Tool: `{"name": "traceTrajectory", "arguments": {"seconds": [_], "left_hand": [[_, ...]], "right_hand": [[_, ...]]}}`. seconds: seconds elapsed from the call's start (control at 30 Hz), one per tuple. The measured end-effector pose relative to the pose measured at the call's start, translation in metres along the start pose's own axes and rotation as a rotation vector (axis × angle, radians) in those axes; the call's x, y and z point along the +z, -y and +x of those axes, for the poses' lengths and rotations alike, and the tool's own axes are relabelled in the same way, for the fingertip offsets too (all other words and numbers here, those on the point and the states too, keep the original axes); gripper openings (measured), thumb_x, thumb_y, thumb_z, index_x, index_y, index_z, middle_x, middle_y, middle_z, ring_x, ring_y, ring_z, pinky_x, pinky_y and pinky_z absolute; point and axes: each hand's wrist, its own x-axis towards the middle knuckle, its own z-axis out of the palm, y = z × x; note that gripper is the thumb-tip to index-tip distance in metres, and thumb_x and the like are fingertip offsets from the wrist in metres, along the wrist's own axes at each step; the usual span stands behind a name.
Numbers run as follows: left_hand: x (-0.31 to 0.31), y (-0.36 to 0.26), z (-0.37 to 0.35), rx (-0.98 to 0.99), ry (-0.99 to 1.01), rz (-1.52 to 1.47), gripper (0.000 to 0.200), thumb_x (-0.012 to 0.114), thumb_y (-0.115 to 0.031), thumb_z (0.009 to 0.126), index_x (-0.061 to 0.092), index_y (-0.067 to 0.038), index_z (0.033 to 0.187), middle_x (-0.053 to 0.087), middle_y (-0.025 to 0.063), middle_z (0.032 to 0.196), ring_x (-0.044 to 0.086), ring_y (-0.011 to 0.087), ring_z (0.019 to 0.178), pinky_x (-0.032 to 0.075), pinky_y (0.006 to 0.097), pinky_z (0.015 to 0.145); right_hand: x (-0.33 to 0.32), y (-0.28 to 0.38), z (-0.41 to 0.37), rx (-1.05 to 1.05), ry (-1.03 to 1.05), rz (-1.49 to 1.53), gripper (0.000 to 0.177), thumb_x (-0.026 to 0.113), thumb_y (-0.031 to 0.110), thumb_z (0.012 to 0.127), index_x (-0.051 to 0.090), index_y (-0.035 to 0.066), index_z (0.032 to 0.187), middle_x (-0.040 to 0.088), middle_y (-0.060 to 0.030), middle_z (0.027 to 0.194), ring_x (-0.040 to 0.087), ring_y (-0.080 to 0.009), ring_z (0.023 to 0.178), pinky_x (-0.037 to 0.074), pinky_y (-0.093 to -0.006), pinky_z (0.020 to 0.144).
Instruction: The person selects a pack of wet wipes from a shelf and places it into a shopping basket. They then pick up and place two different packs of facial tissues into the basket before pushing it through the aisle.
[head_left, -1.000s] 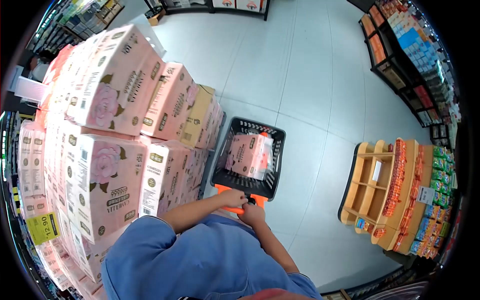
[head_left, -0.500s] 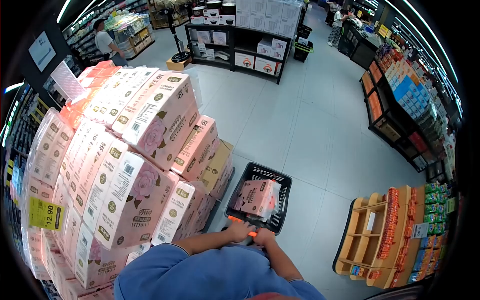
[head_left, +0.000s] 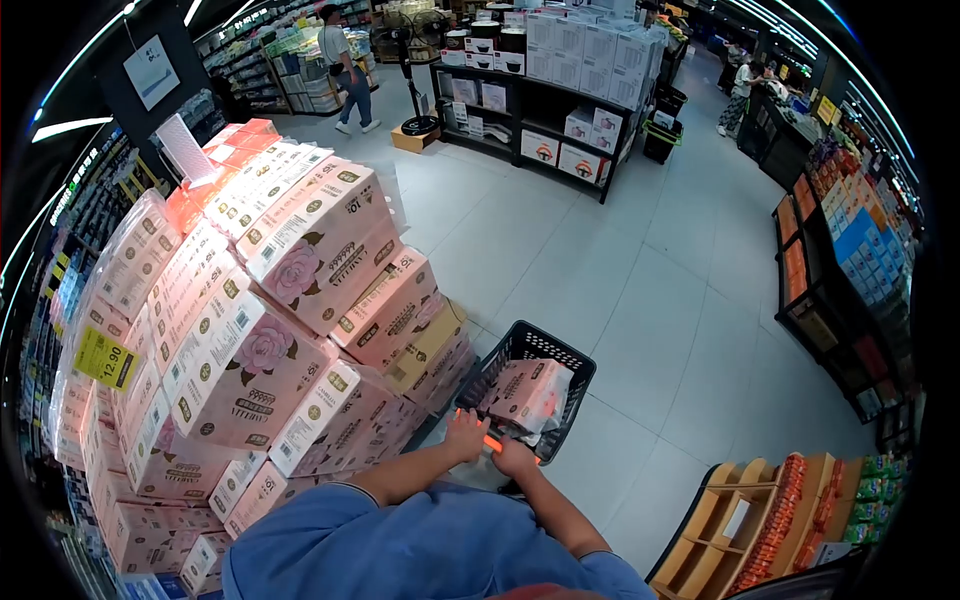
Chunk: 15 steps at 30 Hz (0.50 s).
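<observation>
My left hand (head_left: pixel 466 438) is wrapped around the orange handle (head_left: pixel 492 443) of a black shopping basket cart (head_left: pixel 577 408). Close beside it, my right hand (head_left: pixel 515 458) grips the same handle farther right. In the basket lies a pink pack of tissues (head_left: pixel 525 388) with clear plastic wrap around its right end. To the left of the cart rises a tall stack of matching pink tissue packs (head_left: pixel 240 365) printed with flowers. A yellow price tag (head_left: pixel 106 360) reading 12.90 hangs on the stack's near left side.
Ahead stands a black shelf (head_left: pixel 520 130) with boxed goods, with a pedestal fan (head_left: pixel 412 85) at its left. A wooden snack rack (head_left: pixel 735 530) is at the near right, and black shelving (head_left: pixel 835 290) runs behind it. A person (head_left: pixel 345 70) is at the back left. Pale floor tiles (head_left: pixel 640 340) lie ahead.
The view has tilted up and turned left, so the far shelf sits lower and farther right. Both hands stay on the cart handle. The person at back left has walked rightward.
</observation>
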Motion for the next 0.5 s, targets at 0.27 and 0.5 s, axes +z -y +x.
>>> {"name": "traceTrajectory", "arguments": {"seconds": [0.27, 0.5], "left_hand": [[-0.026, -0.011, 0.048, -0.045, 0.137, -0.039, 0.072, 0.048, -0.020, 0.090, 0.020, -0.010, 0.155, 0.019, 0.0297, 0.156, 0.025, 0.0441, 0.144, 0.020, 0.0566, 0.115], [-0.050, -0.018, 0.069, -0.075, 0.180, -0.053, 0.078, 0.055, -0.023, 0.086, 0.020, -0.010, 0.154, 0.022, 0.0286, 0.156, 0.028, 0.0447, 0.142, 0.023, 0.0550, 0.114]], "right_hand": [[-0.034, -0.032, -0.001, -0.164, -0.151, -0.193, 0.025, 0.053, 0.013, 0.085, 0.056, 0.005, 0.108, 0.066, -0.0173, 0.103, 0.064, -0.0349, 0.098, 0.051, -0.0479, 0.084], [-0.054, -0.038, 0.021, -0.141, -0.172, -0.326, 0.023, 0.052, 0.014, 0.088, 0.055, 0.009, 0.110, 0.065, -0.0141, 0.100, 0.064, -0.0327, 0.099, 0.051, -0.0468, 0.083]]}}
